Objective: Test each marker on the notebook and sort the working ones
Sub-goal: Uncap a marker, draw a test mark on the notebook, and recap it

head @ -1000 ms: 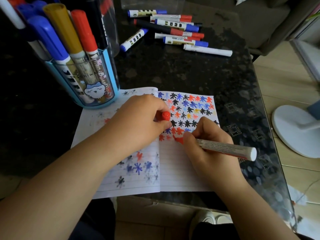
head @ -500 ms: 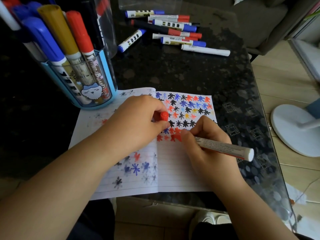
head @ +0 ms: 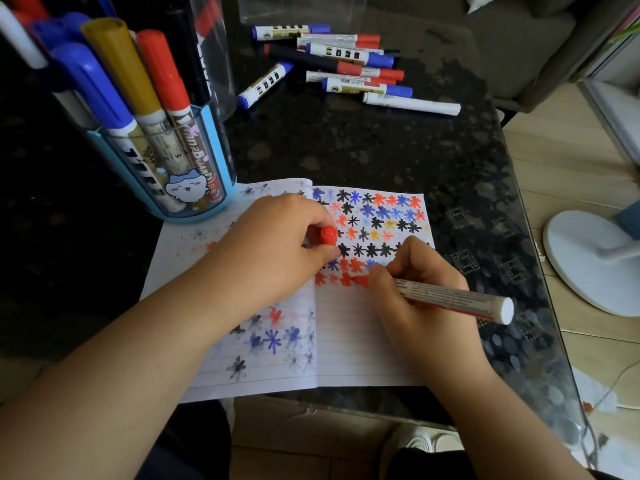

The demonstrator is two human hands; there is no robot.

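Your right hand [head: 420,289] is gripping the red marker [head: 453,299], adding ink vs. 1 s ago: it works. Left hand [head: 277,251] is pinching its cap [head: 328,235].

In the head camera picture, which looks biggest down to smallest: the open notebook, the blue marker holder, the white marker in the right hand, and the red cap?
1. Notebook
2. Blue marker holder, though it sits nearer the camera, which may flatter it
3. White marker
4. Red cap, held in the left hand

Open lined notebook [head: 349,341] lies lower centre, covered in coloured stars; uncapped red marker [head: 450,298] slants tip-down on its right page.
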